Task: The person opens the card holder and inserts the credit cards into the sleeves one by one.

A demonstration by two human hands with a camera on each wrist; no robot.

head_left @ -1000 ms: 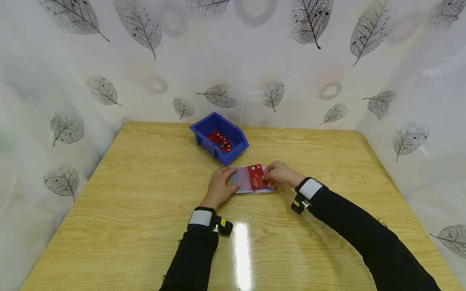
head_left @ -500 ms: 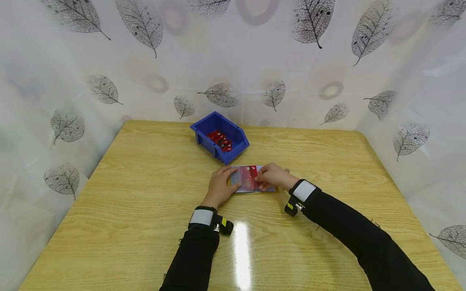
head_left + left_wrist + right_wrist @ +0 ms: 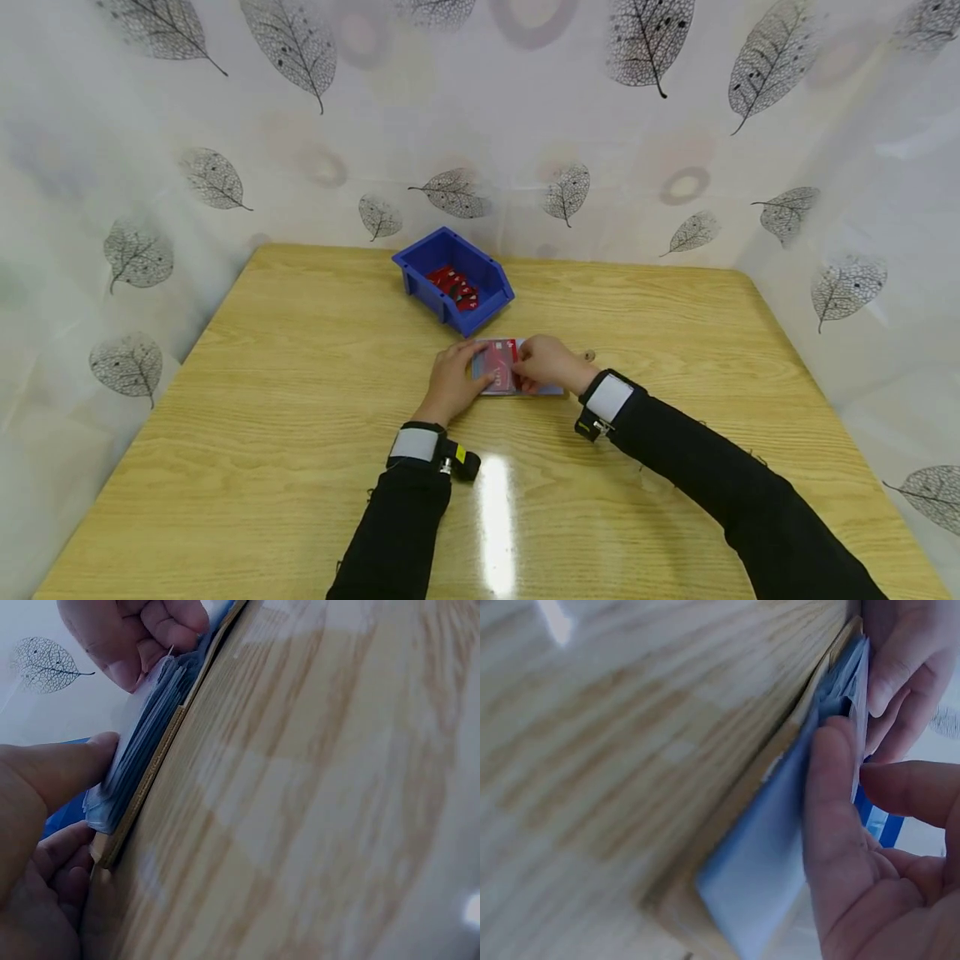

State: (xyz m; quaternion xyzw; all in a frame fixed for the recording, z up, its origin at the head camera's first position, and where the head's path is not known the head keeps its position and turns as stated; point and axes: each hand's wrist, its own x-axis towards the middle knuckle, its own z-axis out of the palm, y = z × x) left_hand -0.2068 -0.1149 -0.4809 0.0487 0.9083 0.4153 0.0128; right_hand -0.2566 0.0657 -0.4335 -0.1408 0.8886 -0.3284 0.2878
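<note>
A card holder (image 3: 553,390) with clear sleeves lies opened on the table, its brown cover (image 3: 694,907) underneath. Inside one sleeve, most of a red VIP card (image 3: 498,367) shows through the milky plastic. My left hand (image 3: 452,382) grips the holder's left end; in the left wrist view the thumb (image 3: 82,763) presses the stacked sleeves from above while curled fingers (image 3: 69,862) sit at the edge. At the card's right edge my right hand (image 3: 551,364) pinches it by the sleeve's mouth. The right fingertips hide that edge.
Just behind the holder stands a blue bin (image 3: 480,321) with several red cards (image 3: 453,287) in it. The wooden table (image 3: 300,350) reaches back to a leaf-patterned curtain (image 3: 510,108), which also hangs at both sides.
The right hand has moved left, sliding the red card from lying mostly uncovered to mostly under the clear sleeve. The left hand has stayed on the holder.
</note>
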